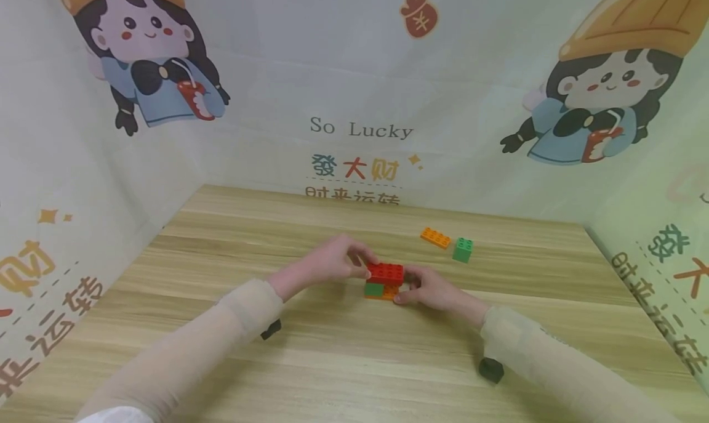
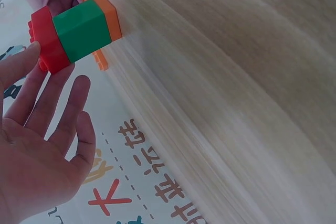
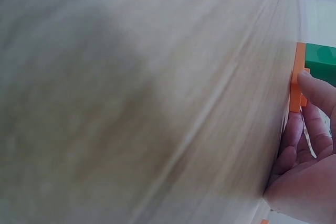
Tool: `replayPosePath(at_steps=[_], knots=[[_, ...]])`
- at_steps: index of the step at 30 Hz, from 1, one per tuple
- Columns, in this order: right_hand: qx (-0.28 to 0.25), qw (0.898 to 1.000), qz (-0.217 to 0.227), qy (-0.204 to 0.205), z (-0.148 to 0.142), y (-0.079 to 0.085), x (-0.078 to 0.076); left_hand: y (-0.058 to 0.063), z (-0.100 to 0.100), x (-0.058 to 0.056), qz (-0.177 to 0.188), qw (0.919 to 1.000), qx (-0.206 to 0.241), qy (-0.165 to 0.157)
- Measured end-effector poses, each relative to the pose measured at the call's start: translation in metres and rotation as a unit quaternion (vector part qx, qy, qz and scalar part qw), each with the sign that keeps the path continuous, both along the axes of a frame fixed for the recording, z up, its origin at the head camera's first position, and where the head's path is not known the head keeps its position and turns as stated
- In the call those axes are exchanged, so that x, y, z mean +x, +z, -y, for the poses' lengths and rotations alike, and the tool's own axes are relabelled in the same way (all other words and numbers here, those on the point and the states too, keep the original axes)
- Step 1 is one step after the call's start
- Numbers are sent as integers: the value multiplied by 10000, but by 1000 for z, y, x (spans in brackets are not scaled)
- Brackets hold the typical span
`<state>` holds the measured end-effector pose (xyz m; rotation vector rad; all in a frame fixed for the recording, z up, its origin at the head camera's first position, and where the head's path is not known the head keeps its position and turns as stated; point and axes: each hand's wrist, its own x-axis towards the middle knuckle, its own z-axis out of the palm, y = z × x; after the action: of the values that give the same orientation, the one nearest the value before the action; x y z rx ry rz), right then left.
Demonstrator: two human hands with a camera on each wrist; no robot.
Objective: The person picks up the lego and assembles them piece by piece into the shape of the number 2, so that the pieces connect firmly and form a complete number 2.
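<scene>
A small stack of toy building bricks stands on the wooden table (image 1: 332, 355). Its base is an orange plate (image 1: 382, 297), a green brick (image 2: 84, 30) sits at the plate's left end, and a red brick (image 1: 386, 274) lies across the top. My left hand (image 1: 338, 260) pinches the red brick at its left end between thumb and fingertips; the other fingers stay spread in the left wrist view. From the right, my right hand (image 1: 429, 287) grips the orange plate's right end, with the thumb (image 3: 315, 90) against its near side. The red brick overhangs the plate's studs on the right.
Farther back to the right lie a loose orange plate (image 1: 436, 237) and a green brick (image 1: 463, 249) close together. A printed cloth (image 1: 471, 103) hangs behind the table and along both sides. Black wrist devices (image 1: 491, 370) sit under both forearms.
</scene>
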<state>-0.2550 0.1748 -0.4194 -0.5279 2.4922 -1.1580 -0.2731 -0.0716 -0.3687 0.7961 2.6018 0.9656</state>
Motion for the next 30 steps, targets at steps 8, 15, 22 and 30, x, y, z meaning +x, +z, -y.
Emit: replayPosePath(at_steps=[8, 15, 22, 30], knots=[[2, 9999, 92, -91, 1, 0, -1, 0, 0, 0, -68, 10000, 13, -17], [59, 9999, 37, -79, 1, 0, -1, -1, 1, 0, -80, 9999, 80, -78], [-14, 10000, 55, -36, 1, 0, -2, 0, 2, 1, -78, 9997, 185, -100], [-90, 9999, 87, 99, -2, 2, -2, 0, 2, 1, -50, 9996, 214, -154]])
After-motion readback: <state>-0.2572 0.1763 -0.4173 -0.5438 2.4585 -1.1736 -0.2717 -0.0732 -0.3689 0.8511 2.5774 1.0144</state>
